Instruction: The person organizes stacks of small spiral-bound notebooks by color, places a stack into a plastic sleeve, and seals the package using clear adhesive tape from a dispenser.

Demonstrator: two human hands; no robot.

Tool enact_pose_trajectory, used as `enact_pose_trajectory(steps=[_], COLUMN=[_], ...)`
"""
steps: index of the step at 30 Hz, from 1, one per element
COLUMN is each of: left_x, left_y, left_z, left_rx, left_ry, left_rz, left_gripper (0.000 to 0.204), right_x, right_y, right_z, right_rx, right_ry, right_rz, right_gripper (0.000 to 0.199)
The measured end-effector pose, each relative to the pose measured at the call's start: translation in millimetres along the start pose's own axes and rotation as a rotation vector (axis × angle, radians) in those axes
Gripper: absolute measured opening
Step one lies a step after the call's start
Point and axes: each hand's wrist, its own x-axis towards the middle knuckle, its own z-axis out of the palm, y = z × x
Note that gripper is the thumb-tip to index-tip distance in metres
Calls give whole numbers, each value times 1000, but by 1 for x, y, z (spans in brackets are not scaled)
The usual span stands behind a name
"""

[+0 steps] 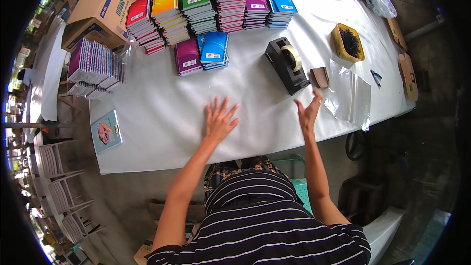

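My left hand point(220, 121) rests on the silvery table cover point(157, 103) with its fingers spread and holds nothing. Raised at the table's right, my right hand point(309, 110) has its thumb apart from the fingers and grips nothing. Just beyond it stand a black tape dispenser point(288, 66) with a roll of tape and a small brown block-like item point(320, 77). Clear plastic bags point(349, 95) lie to the right of that hand. Ahead of my left hand are short stacks of purple notebooks point(188, 57) and blue notebooks point(214, 48).
Tall stacks of colored spiral notebooks point(196, 0) line the far side. Wrapped notebook bundles point(95, 66) and a cardboard box point(105, 12) stand left, above a teal notebook point(106, 131). A yellow tub of dark small pieces point(349, 43) and blue-handled pliers point(376, 77) lie right.
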Motion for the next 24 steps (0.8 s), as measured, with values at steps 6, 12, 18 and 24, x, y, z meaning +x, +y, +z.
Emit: enact_pose_trajectory(steps=[6, 12, 18, 24], left_x=[56, 72, 87, 89], left_y=[68, 92, 105, 101], left_z=[34, 28, 31, 19], left_rx=[-75, 71, 231, 152], left_ry=[9, -275, -414, -396], left_rz=[65, -47, -95, -119], left_gripper=[58, 64, 65, 76], right_x=[42, 70, 61, 11], right_y=[53, -47, -67, -20], right_z=[34, 25, 43, 64], right_rx=[321, -1, -100, 92], right_ry=[-202, -164, -106, -39], right_rz=[286, 327, 292, 206], right_gripper=[80, 65, 62, 73])
